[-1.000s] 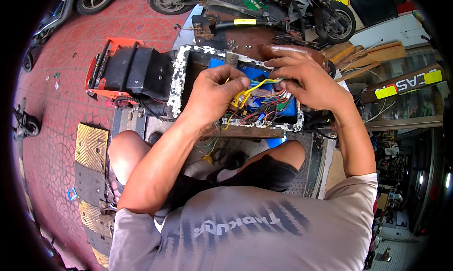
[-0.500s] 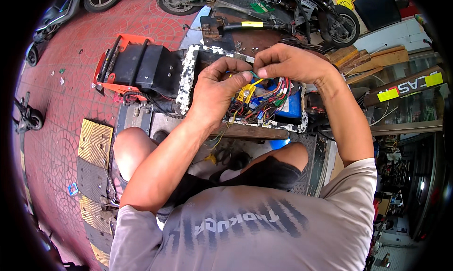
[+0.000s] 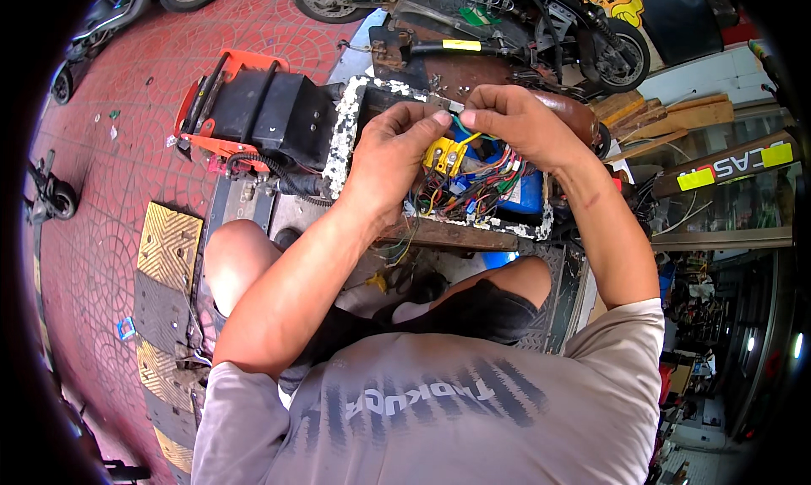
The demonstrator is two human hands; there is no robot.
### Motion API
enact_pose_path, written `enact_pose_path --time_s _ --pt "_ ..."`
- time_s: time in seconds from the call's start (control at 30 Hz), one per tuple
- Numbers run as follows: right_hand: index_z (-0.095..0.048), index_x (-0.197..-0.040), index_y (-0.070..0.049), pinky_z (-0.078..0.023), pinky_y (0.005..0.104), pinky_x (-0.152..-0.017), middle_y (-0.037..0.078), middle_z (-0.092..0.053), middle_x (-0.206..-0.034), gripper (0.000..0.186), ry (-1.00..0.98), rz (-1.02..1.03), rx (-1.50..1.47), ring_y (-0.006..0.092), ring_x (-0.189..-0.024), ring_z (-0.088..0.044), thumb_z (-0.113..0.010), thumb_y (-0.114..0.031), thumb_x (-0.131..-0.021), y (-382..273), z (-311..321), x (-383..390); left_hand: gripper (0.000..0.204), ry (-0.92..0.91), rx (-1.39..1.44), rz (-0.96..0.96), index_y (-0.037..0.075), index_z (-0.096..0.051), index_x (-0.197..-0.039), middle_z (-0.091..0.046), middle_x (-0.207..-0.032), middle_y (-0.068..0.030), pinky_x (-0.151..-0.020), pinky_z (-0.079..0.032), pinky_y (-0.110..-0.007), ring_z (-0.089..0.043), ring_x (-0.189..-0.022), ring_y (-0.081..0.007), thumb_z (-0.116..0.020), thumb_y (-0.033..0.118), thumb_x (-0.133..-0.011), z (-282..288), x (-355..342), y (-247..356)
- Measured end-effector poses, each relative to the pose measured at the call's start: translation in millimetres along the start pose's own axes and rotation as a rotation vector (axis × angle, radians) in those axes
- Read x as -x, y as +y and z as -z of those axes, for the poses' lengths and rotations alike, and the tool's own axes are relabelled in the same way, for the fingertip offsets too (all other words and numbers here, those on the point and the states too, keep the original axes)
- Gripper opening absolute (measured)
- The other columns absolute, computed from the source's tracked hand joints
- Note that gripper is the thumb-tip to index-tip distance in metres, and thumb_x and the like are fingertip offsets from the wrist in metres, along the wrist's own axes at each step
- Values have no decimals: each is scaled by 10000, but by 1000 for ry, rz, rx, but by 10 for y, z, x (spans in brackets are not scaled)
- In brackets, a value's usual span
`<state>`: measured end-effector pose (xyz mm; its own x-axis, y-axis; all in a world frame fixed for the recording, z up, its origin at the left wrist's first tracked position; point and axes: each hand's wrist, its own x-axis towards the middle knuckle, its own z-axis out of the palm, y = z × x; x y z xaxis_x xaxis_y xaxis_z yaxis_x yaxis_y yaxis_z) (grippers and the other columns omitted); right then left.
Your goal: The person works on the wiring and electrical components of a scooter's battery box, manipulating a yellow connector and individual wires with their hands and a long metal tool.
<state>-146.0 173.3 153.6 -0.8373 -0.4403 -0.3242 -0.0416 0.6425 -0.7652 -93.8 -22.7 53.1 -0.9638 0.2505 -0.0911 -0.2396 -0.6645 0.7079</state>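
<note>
My left hand (image 3: 388, 151) is closed in a pinch above an open box with a white, flaking rim (image 3: 346, 130), its fingertips at a thin green wire (image 3: 458, 122). My right hand (image 3: 515, 122) pinches the same wire just to the right, with a yellow wire running below. Under my hands sit a yellow connector block (image 3: 443, 154), a tangle of multicoloured wires (image 3: 477, 189) and a blue battery-like pack (image 3: 525, 193). Left of the box is a black case (image 3: 283, 117) in an orange frame (image 3: 190, 105).
A dismantled two-wheeler (image 3: 541, 20) lies beyond the box. Wooden planks (image 3: 676, 109) and a dark tube with yellow labels (image 3: 718, 168) are at right. Yellow-and-grey ramp mats (image 3: 165, 248) lie at left on red paving. My bent knees (image 3: 245, 265) are below the box.
Both hands have moved up toward the box's far edge and drawn closer together. My right fingers have curled into a pinch, raising the green wire off the tangle.
</note>
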Motion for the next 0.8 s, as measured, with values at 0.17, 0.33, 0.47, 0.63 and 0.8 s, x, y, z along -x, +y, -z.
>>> enact_pose_path --time_s 0.17,0.33,0.47,0.63,0.8 --pt "-684 -912 -16 -369 266 -579 -72 -547 -724 292 56 111 82 42 -706 -477 -751 -288 -992 120 -78 2 295 -23 -58 137 -13 -713 -1024 -700 -816 -36 -510 -453 -231 -612 -634 -64 -702 282 -1031 -40 -23 44" --pt "-627 -834 -30 -362 263 -602 -65 -535 -729 313 109 106 -16 41 -715 -459 -756 -274 -982 -9 -114 49 309 -37 -40 106 -17 -720 -1000 -696 -789 -33 -487 -438 -238 -602 -608 -61 -705 291 -1028 -19 -64 37" --pt "-651 -865 -42 -362 259 -625 -58 -550 -771 286 108 94 -210 43 -741 -456 -751 -282 -985 41 1 81 299 -28 -48 103 -20 -724 -996 -697 -783 -34 -482 -440 -242 -602 -604 -61 -702 276 -1031 -16 -69 27" --pt "-665 -947 -35 -431 224 -732 -44 -615 -866 221 2 -26 -179 38 -821 -541 -770 -229 -969 -19 5 57 323 -24 -12 147 -42 -706 -1055 -727 -891 -77 -606 -542 -259 -674 -728 -103 -728 279 -1021 -66 -20 81" --pt "-705 -989 -32 -459 230 -749 -42 -637 -877 202 -93 -6 -186 41 -814 -564 -778 -218 -964 -80 -24 96 365 -92 42 217 -57 -680 -1127 -738 -997 -108 -715 -594 -287 -712 -853 -139 -738 286 -1018 -44 6 174"
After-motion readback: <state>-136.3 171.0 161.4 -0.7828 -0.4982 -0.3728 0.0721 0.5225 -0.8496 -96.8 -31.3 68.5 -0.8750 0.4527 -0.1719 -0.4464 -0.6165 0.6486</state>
